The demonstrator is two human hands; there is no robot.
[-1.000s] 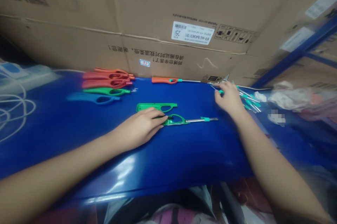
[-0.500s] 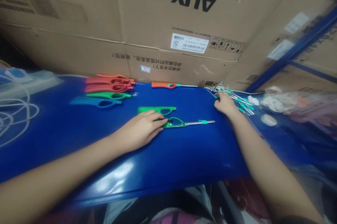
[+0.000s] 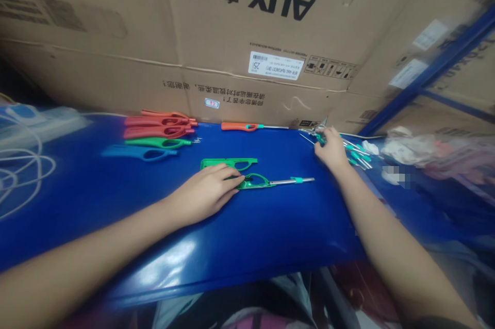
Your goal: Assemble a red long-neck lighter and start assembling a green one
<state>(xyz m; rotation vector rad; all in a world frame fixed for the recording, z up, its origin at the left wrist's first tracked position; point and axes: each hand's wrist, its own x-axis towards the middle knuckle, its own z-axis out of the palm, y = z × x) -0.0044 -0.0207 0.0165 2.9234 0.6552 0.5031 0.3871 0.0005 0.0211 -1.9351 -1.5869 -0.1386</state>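
Observation:
My left hand lies over the handle end of a green gas lighter, its fingers closed on the casing. The lighter's metal tube points right and carries a teal piece near its tip. Just behind it lies a separate green casing half. At the far right of the table, my right hand has its fingers bent into a pile of metal lighter tubes with teal pieces. The fingertips look pinched together, but what is between them is hidden among the parts.
Red lighter casings, a green one and a blue one lie at the back left. An orange lighter rests before the large cardboard box. White cable coils at left; a blue metal bar slants at right.
My right hand has shifted slightly at the tube pile, its fingertips now higher and further into it. My left hand and the green lighter stay in place.

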